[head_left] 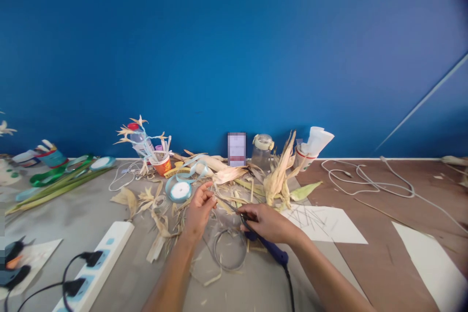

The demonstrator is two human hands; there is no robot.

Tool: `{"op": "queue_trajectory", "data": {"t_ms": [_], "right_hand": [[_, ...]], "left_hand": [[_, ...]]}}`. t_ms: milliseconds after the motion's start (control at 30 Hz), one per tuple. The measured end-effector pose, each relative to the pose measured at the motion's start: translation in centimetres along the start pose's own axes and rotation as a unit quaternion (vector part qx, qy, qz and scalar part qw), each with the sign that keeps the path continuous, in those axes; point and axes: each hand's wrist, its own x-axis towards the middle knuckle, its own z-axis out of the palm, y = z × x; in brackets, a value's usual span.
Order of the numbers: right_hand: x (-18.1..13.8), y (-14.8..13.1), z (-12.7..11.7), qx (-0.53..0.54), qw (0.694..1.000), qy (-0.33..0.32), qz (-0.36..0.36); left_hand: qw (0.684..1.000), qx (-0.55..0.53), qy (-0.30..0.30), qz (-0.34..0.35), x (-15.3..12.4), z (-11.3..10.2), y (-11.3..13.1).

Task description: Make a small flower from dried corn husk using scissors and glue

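Observation:
My left hand (198, 208) is raised over the middle of the table, thumb and fingers pinched together on something too small to make out. My right hand (263, 222) is closed round a corded tool (276, 252) with a purple-blue handle and a slim dark front part. Its thin tip points left, close to my left fingertips. A pale corn husk (229, 174) lies just beyond my fingers. Below and between my hands rests a coil of grey wire (215, 251). A roll of light blue ribbon (180, 190) stands left of my left hand.
Upright corn husks (280, 175) stand beside a clear jar (262, 153) and a phone (237, 150). Thin wires lie on a white sheet (347, 226) at right. Husk flowers rise from a red cup (163, 165). A power strip (117, 239) sits front left; white cables (397, 195) lie far right.

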Motion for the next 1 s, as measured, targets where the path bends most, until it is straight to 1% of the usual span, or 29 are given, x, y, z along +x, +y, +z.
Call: {"op": "queue_trajectory", "data": {"t_ms": [133,233,333,433,533,600,667,767,867,1000], "right_hand": [[-0.2,-0.1,-0.2,0.002,1.0,-0.003,-0.008],[0.0,0.5,-0.1,0.021,1.0,0.003,-0.013],[0.3,1.3,0.2,0.047,0.998,0.032,0.013],[0.7,2.1,0.6,0.053,0.996,0.055,0.038],[1.1,2.2,0.7,0.013,0.994,0.086,0.07],[1.2,1.9,0.6,-0.019,0.99,0.105,0.093],[1.3,1.3,0.3,-0.057,0.987,0.113,0.102],[1.5,0.2,-0.2,-0.134,0.98,0.094,0.114],[2.0,-0.8,-0.4,-0.216,0.965,0.077,0.124],[3.0,-1.4,0.2,-0.283,0.952,0.055,0.106]], "left_hand": [[1.0,0.002,0.004,0.0,0.0,0.0,0.1],[1.0,0.007,0.001,0.005,0.0,0.0,0.2],[1.0,-0.003,0.008,0.006,0.0,-0.1,0.0],[0.999,-0.036,0.033,-0.009,0.2,-0.3,-0.3],[0.995,-0.067,0.064,-0.034,0.4,-0.5,-0.4],[0.991,-0.09,0.084,-0.047,0.5,-0.6,-0.4],[0.988,-0.11,0.093,-0.054,0.6,-0.6,-0.3],[0.987,-0.122,0.089,-0.059,0.5,-0.5,-0.2],[0.987,-0.121,0.09,-0.06,0.4,-0.4,-0.2],[0.986,-0.121,0.099,-0.052,0.3,-0.4,-0.2]]}}
